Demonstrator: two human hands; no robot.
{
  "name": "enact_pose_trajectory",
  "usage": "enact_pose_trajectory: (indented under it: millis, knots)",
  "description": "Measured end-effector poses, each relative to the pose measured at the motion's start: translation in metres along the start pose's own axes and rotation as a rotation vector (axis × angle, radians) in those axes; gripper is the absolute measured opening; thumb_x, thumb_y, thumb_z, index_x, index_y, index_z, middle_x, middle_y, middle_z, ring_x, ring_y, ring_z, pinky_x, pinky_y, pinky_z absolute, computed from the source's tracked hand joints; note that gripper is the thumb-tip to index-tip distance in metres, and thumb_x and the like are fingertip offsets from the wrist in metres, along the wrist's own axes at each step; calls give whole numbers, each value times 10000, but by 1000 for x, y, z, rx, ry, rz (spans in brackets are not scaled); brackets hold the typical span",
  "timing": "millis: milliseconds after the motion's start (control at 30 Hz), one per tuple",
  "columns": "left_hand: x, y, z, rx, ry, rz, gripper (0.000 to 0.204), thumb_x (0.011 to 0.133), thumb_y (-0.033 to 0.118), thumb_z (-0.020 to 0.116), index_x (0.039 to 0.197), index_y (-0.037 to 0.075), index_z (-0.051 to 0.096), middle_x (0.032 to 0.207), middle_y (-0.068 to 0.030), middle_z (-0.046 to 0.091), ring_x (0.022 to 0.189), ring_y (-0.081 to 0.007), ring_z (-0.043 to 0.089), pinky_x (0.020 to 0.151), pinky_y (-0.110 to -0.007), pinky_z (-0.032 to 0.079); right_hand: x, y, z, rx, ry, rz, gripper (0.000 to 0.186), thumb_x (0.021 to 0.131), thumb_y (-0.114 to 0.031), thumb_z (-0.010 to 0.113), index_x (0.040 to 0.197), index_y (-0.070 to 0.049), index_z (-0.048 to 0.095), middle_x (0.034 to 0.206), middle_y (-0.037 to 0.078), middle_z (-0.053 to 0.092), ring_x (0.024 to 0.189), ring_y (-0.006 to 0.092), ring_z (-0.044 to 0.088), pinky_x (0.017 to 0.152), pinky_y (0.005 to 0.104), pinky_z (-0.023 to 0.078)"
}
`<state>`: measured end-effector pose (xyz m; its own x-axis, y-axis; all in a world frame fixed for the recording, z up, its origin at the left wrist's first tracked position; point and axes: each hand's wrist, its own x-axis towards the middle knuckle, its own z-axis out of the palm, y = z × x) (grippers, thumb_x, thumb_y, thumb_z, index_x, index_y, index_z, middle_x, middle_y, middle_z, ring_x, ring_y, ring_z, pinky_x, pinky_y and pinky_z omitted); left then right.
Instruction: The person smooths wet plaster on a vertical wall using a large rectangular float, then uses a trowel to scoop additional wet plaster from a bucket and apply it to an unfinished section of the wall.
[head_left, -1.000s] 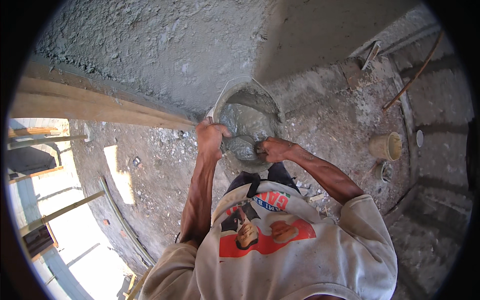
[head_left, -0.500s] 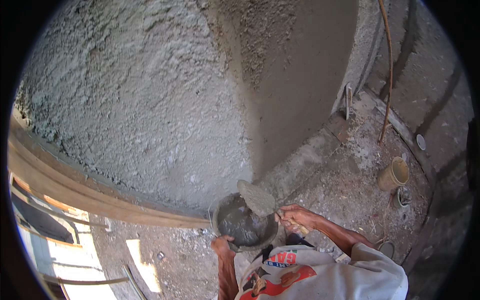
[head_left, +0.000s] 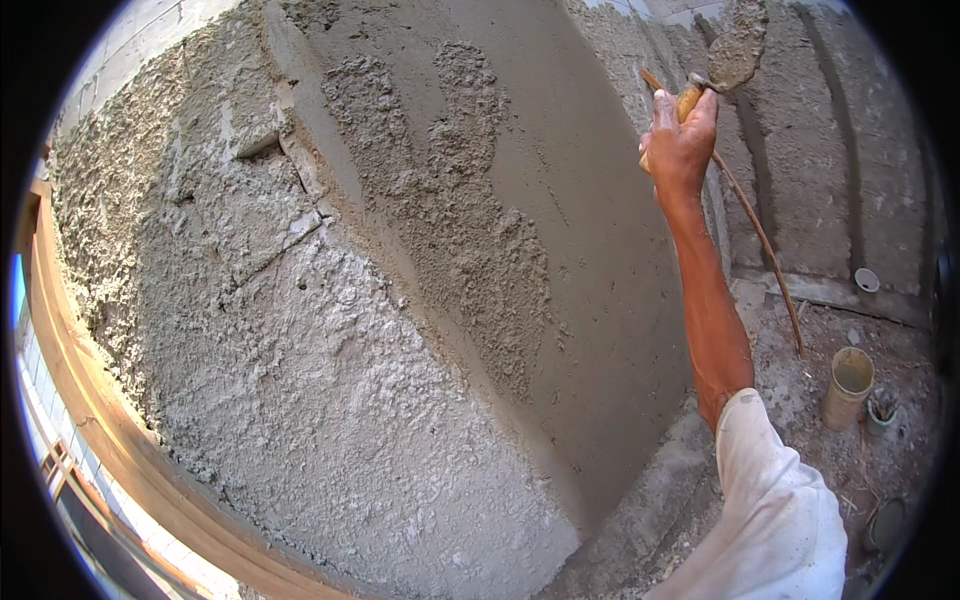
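Observation:
My right hand [head_left: 680, 145] is raised at the upper right, its fingers wrapped round the wooden handle of a trowel [head_left: 738, 48]. Grey mortar coats the trowel's blade, which points up and away from me. To its left stands a wall corner; the shaded face [head_left: 590, 230] has smooth wet plaster with thick rough patches of mortar [head_left: 470, 190] stuck on it. Left of the corner, the other wall face [head_left: 330, 400] is pale and coarse. My left hand is out of the picture.
A long thin brown rod [head_left: 757, 232] leans behind my right forearm. On the ground at right stand a tan bucket [head_left: 852, 375] and a smaller container [head_left: 882, 408]. A wooden beam [head_left: 110, 440] curves along the left edge. Dark vertical strips mark the far right wall [head_left: 800, 150].
My right hand has lifted the trowel from over the bucket of mortar up to the upper right. My view has tilted upward, and my left hand and that bucket have left the picture.

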<state>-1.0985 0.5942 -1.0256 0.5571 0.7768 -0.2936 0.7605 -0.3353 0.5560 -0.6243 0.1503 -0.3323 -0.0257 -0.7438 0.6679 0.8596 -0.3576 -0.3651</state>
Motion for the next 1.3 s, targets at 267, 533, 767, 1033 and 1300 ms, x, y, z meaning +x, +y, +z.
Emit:
enact_pose_trajectory:
  millis: [267,533,767,1033,1300]
  knots:
    - [-24,7,-14,551,139,156,213,852,312,709,1013,182,759,955,-67,759,908,-270,719,752,-441,564,-33,47,136,-314,-352,-176,277,969,-79,518,1226,10,463,940,205,562,838,397,635,699,503,546]
    - [4,-31,6,187,544,595,313,543,233,736,830,149,645,736,-115,596,634,-321,583,574,-477,484,-431,-10,-238,36,-1965,668,346,908,-256,558,1172,-35,593,978,204,670,880,394,663,791,521,496]
    - [-65,81,-29,-859,16,-134,192,646,-22,579,837,-16,599,688,-103,617,609,-220,583,586,-358,468,-520,-81,-444,-358,-2744,295,366,894,-217,624,1176,10,675,1006,248,742,969,437,726,848,500,591]
    - [-56,174,-66,-919,-202,-126,215,661,-91,560,855,-20,617,698,-88,631,604,-192,572,598,-322,462,-524,-75,-435,-384,-2935,122,336,813,-177,653,1088,-11,749,1011,224,755,994,372,747,858,480,603]
    - [-41,177,-57,-897,-356,-130,363,631,-84,600,985,-32,660,844,-97,660,774,-238,628,709,-351,507,-530,-65,-478,115,-2763,806,345,843,-242,648,1085,-8,724,890,224,743,846,337,748,718,467,566]
